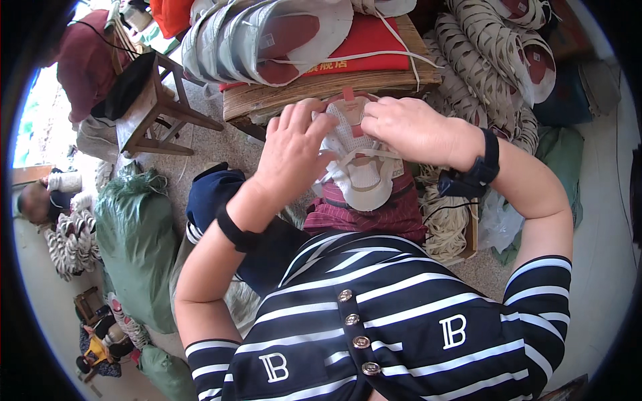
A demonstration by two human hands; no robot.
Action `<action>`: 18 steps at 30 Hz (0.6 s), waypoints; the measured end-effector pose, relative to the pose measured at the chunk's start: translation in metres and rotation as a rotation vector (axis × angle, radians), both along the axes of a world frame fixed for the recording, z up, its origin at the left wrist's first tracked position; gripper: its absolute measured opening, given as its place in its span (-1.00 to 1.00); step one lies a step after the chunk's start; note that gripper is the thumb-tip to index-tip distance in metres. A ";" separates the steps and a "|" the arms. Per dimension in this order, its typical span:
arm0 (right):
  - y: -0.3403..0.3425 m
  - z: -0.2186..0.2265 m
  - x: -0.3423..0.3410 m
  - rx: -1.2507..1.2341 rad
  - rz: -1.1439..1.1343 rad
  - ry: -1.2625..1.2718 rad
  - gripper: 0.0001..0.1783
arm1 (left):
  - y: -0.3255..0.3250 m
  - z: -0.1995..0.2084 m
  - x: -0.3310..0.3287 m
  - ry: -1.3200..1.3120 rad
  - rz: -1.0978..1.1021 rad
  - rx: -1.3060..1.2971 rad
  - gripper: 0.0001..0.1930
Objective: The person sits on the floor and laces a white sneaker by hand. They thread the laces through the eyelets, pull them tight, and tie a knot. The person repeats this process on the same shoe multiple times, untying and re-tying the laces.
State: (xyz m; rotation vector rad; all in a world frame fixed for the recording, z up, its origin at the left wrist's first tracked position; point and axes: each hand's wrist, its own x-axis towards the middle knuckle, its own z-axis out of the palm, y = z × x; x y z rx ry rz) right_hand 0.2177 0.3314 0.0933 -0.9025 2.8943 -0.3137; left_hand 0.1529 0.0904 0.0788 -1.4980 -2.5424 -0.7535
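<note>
A white shoe upper [364,194] with a pinkish lining lies over the maroon striped cloth [334,215] on my lap, its rounded toe toward me. My left hand [294,144] is at its left edge, fingers bent over the mesh side and thumb toward the middle. At the opposite edge my right hand [418,130] is closed, its thumb and fingertips pinched at the upper's opening. A white lace [366,154] crosses the upper below both hands. The right fingertips hide what exactly lies between them.
Ahead, a wooden bench [287,101] bears a row of white shoe uppers [314,33] on red material. More strappy uppers [478,60] hang at the right above a box of cream laces [448,227]. To the left are a wooden stool [144,110], a green sack [134,247] and other people.
</note>
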 end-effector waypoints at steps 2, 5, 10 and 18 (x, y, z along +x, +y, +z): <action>0.003 0.001 -0.003 0.003 -0.015 -0.072 -0.71 | -0.001 -0.007 -0.016 -0.116 -0.170 -0.028 -0.60; 0.007 -0.001 0.000 -0.029 0.007 -0.022 -0.70 | -0.002 -0.012 -0.023 -0.155 -0.231 -0.052 -0.64; 0.007 -0.010 0.015 -0.026 -0.056 0.108 -0.73 | -0.004 -0.028 -0.018 -0.195 -0.171 0.020 -0.76; 0.002 -0.016 0.013 -0.240 -0.290 -0.058 -0.78 | 0.009 -0.050 -0.012 -0.386 -0.053 0.101 -0.86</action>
